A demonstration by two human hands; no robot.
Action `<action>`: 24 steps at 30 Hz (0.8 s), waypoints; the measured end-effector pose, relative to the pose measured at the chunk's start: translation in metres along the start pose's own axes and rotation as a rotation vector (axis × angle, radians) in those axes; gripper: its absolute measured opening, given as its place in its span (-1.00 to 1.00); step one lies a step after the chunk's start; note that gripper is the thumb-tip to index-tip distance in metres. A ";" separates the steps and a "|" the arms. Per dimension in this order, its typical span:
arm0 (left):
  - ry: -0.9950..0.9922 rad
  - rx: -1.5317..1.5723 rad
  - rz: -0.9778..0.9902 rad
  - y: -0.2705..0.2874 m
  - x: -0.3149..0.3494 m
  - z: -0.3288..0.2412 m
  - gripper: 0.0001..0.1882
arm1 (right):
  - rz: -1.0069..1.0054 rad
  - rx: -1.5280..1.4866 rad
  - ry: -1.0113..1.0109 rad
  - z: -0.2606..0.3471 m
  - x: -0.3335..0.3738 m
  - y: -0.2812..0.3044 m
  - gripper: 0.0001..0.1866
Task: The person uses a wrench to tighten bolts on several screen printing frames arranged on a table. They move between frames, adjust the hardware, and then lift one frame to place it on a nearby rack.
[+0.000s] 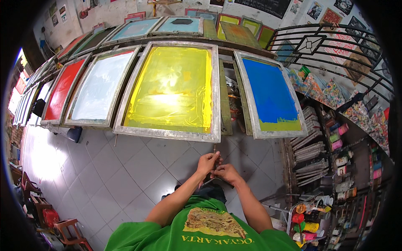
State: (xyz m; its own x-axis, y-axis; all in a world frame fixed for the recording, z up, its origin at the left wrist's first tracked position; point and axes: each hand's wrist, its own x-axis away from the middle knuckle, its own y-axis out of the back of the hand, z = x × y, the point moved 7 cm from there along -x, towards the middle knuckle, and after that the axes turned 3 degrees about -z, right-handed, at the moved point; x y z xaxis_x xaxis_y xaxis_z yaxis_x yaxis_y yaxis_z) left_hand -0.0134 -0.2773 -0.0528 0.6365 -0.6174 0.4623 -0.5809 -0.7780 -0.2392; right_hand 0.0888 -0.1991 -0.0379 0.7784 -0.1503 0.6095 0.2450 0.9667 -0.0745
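In front of my body, my left hand (207, 163) is closed, with a thin brownish rod-like piece (215, 148) standing up from its fingertips. Just below and to its right, my right hand (225, 172) is also closed, its fingertips close to the left hand. What it grips is mostly hidden; a thin dark edge shows under it. Beyond my hands lies a large screen-printing frame (167, 134) with yellow ink (142, 100) spread over its mesh. To its right is a smaller frame (278, 134) coated with blue ink (268, 90).
More screen frames, one with white ink (100, 85) and one with red (65, 90), line the left. Several others stand behind. Shelves with ink bottles (341, 161) and stacked slats (312, 165) fill the right. Small wooden stools (69, 232) stand at lower left on the tiled floor (104, 184).
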 end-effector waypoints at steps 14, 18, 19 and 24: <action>0.065 0.038 -0.014 0.074 0.062 0.064 -0.57 | -0.417 0.320 0.327 0.010 0.027 -0.067 -0.63; 0.269 0.261 -0.072 0.088 0.074 0.079 -0.51 | -0.156 0.985 0.592 0.023 0.019 -0.109 -0.67; 0.306 0.333 -0.057 0.091 0.076 0.081 -0.53 | 0.024 0.907 0.454 0.017 0.014 -0.111 -0.68; 0.360 0.485 -0.386 0.109 0.092 0.039 -0.53 | 0.010 0.819 0.621 0.108 0.016 -0.101 -0.80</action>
State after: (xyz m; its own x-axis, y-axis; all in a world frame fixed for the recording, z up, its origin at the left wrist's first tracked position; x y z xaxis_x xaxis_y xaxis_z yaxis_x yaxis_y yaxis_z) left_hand 0.0016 -0.4238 -0.0700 0.4957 -0.2757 0.8236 -0.0035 -0.9489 -0.3155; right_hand 0.0146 -0.2764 0.0644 0.9969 0.0024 0.0789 -0.0515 0.7783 0.6258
